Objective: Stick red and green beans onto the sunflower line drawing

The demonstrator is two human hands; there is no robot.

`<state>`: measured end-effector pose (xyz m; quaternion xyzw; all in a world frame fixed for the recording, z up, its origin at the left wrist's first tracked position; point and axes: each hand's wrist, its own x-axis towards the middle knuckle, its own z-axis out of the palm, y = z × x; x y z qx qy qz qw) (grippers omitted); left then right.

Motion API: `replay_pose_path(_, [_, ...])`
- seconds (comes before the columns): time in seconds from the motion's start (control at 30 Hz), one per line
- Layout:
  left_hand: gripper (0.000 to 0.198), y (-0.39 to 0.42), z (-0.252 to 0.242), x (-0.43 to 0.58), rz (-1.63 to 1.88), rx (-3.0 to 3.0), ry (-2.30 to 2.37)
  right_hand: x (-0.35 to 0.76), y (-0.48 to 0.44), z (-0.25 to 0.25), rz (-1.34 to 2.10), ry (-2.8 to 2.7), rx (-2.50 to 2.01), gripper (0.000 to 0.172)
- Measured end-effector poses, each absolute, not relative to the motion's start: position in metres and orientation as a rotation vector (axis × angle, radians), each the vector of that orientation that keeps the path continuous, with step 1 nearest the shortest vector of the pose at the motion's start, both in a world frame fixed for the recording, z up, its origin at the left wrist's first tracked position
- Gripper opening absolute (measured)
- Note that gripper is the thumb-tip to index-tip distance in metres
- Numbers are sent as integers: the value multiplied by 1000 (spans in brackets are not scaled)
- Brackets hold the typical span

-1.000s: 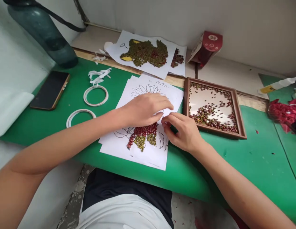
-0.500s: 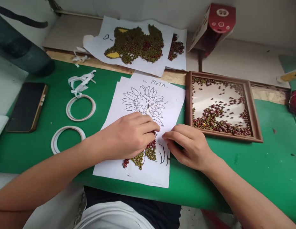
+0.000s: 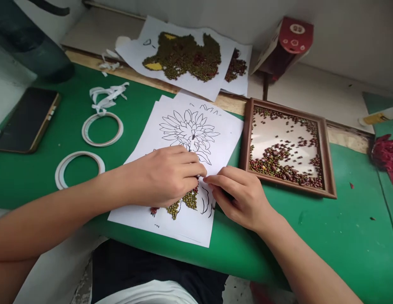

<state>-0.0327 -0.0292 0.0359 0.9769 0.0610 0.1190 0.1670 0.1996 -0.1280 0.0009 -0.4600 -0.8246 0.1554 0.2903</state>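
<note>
My left hand (image 3: pixel 169 175) rests over the middle of a white paper (image 3: pixel 184 230) with a line drawing of a flower (image 3: pixel 192 128). Its thumb and fingers are pinched together, and whatever they hold is too small to make out. From the right, my right hand (image 3: pixel 237 194) is closed too, its fingertips close against those of the left; what is in them is hidden. Below the left hand, green beans (image 3: pixel 190 199) cover drawn leaf shapes, with a few red beans (image 3: pixel 154 210) at the lower left. The left hand hides part of the drawing.
Right of the paper, a brown framed tray (image 3: pixel 244 143) holds mixed beans (image 3: pixel 275 160). Two tape rolls (image 3: pixel 88 126) (image 3: pixel 59 169), paper strips (image 3: pixel 107 97) and a phone (image 3: pixel 27 120) lie left. Behind are a bean-covered picture (image 3: pixel 186 57) and a red box (image 3: pixel 293 36). A dark bottle (image 3: pixel 28 46) leans at upper left.
My right hand has come closer to the left, so the fingertips now nearly meet. The left hand stays pinched over the same part of the drawing. The whole view has shifted slightly.
</note>
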Motion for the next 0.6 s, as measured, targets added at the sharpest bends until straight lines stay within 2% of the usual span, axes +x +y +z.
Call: replay_pose_path(0.6, [23, -27, 34, -34, 268, 2821, 165, 198, -131, 1, 472, -2189, -1239, 20])
